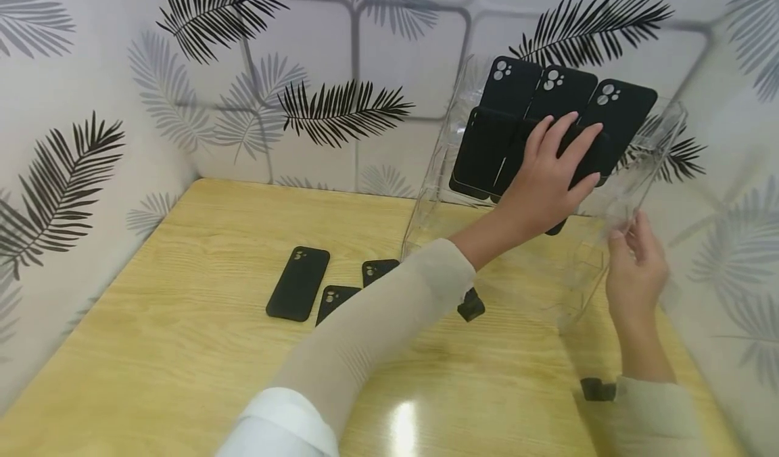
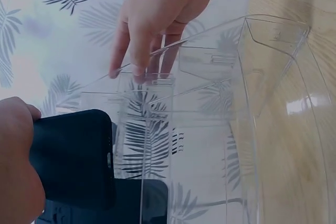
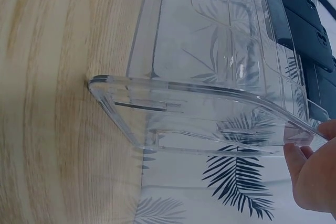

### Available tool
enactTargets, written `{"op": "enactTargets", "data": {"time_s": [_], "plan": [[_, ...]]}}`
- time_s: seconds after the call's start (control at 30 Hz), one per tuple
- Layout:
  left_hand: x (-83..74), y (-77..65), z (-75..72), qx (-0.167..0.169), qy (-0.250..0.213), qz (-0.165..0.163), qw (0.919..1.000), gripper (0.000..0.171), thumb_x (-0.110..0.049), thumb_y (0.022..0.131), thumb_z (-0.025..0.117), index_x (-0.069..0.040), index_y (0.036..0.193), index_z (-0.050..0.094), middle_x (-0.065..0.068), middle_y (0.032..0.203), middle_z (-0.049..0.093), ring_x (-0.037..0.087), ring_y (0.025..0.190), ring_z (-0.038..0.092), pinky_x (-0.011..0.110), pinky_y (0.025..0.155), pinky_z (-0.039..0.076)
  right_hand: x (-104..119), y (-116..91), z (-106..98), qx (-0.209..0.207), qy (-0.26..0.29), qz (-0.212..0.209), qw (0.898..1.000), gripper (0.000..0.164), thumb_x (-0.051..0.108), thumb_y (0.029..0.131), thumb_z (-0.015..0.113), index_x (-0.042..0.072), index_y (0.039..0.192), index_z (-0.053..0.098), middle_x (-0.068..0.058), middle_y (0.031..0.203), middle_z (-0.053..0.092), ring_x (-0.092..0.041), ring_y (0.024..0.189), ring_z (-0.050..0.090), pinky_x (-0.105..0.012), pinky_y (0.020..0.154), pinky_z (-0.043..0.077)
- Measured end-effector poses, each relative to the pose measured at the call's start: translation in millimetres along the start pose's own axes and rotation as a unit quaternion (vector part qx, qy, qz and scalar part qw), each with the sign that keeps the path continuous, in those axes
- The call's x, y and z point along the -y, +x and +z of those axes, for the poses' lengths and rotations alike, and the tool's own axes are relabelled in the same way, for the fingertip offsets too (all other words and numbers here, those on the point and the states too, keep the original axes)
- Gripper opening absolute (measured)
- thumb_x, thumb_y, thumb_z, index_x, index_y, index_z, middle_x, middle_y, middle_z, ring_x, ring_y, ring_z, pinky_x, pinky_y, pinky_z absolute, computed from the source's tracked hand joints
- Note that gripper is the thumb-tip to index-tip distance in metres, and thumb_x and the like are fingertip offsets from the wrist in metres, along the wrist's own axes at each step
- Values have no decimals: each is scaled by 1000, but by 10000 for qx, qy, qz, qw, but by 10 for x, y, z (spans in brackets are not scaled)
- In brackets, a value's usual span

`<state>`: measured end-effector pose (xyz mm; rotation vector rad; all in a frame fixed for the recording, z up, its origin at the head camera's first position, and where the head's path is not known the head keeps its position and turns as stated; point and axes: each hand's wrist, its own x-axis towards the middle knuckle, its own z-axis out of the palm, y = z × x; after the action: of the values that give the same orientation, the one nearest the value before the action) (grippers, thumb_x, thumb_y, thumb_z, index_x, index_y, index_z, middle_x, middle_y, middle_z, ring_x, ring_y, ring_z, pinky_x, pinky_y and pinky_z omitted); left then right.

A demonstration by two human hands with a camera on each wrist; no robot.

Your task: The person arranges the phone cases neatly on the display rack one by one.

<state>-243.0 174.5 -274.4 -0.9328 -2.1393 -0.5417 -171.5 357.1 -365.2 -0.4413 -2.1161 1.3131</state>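
A transparent stepped display stand (image 1: 426,193) stands at the back right. On its upper part lean three black phone cases with camera cutouts, such as the left one (image 1: 514,82); more dark cases are in front, partly hidden. My left hand (image 1: 544,180) reaches over them and grips a black phone case (image 2: 73,156), its fingers along the case's upper edge. The right hand (image 1: 639,268) pinches the edge of the stand's right side panel (image 3: 210,90), with fingers and thumb on either side of it, as the left wrist view also shows.
On the wooden table (image 1: 201,295) left of the stand lie several black phone cases, one fully visible (image 1: 298,283) and others partly behind my left sleeve (image 1: 377,328). A leaf-patterned wall covering (image 1: 316,51) rises behind and to the right. Small black objects sit by both sleeves.
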Motion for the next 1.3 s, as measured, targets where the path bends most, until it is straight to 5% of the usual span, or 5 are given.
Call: {"op": "enactTargets", "data": {"time_s": [0.37,0.6,0.83,1.3], "plan": [[-71,162,391,-187,263,-145,9994,61,-42,102,56,-14,154,42,16,159,34,27,152,23,39,127,-4,-22,11,19,-118,77,-173,9998,50,30,102,55,34,150,45,-2,148,54,-4,126,56,-22,108,43],[-112,251,458,-383,409,-215,9982,59,-43,103,54,-14,153,43,15,159,34,27,153,22,39,127,-5,-5,4,50,-72,120,-218,9997,50,30,102,56,33,150,46,-4,148,53,-5,127,57,-22,109,43],[-228,295,541,-175,694,44,9974,59,-43,105,49,-14,155,40,15,160,32,27,153,20,43,127,-7,-53,24,26,-166,90,-300,9994,50,30,102,56,31,151,46,-6,145,54,-4,125,57,-22,108,44],[-337,247,772,-210,1461,-38,9890,51,-39,108,39,-16,154,42,9,158,39,29,153,23,48,127,-4,-12,14,-1,-179,227,-308,9991,49,27,101,58,29,150,49,-7,146,55,-7,126,58,-24,108,45]]}}
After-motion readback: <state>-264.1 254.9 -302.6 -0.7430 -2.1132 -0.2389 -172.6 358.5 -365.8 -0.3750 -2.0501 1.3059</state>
